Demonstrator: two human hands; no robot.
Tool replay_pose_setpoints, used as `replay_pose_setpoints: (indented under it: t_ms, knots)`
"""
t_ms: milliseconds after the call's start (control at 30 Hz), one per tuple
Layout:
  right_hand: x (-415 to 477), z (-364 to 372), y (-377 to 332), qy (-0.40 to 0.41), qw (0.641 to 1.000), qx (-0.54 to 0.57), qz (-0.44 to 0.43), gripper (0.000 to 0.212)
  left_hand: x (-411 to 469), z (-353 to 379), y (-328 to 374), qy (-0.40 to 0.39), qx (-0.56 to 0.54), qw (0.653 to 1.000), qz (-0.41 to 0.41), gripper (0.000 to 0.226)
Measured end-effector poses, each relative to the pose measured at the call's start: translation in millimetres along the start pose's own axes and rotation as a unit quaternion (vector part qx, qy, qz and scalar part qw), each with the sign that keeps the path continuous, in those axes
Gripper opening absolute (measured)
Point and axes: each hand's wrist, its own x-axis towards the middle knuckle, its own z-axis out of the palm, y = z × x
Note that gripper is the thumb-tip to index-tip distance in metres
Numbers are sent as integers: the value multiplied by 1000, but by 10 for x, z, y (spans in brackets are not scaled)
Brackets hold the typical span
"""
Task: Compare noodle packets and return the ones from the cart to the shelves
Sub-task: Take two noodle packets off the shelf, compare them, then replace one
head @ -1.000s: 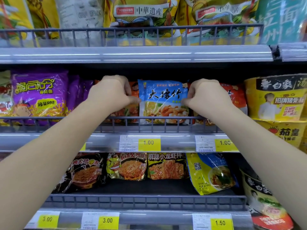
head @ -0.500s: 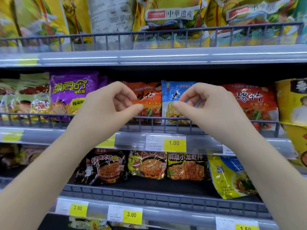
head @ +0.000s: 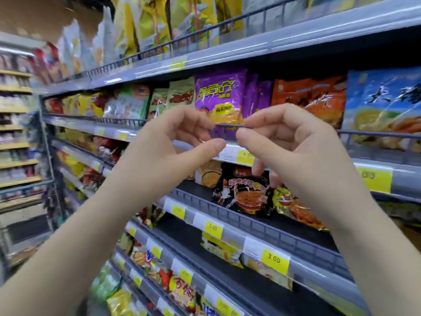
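The price tag (head: 245,156) sits on the shelf edge (head: 407,179). Above it, behind the wire rail (head: 376,134), stands a noodle packet (head: 219,99). In front of it, the left hand (head: 177,142) is leftward and the right hand (head: 289,142) rightward. Below it lies another packet (head: 243,190).

Shop, grocery aisle, tiered grey shelves (head: 319,33) with wire front rails (head: 376,133), yellow price tags (head: 274,260) reading 3.00 at 5 o'clock, packed rows of instant noodle packets (head: 219,96) at 12 o'clock, further stocked shelving (head: 16,110) at 9 o'clock.

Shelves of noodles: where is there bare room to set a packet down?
Bare shelf floor left of the black noodle packet, behind the grey rail. The row above, purple packet to blue packet, is packed tight.
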Motion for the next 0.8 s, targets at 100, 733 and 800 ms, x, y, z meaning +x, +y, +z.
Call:
replay_pose_setpoints:
  t_ms: [100,733,800]
  knots:
    - [28,377,176,-47,996,76,22,22,-240,-315,-135,21,35,998,-39,30]
    - [624,4365,813,-275,933,216,85,32,-1260,-3269,-2003,192,122,956,-187,36]
    - [714,4834,855,-294,926,219,88,32,-1304,-3649,-2264,194,126,952,-201,38]
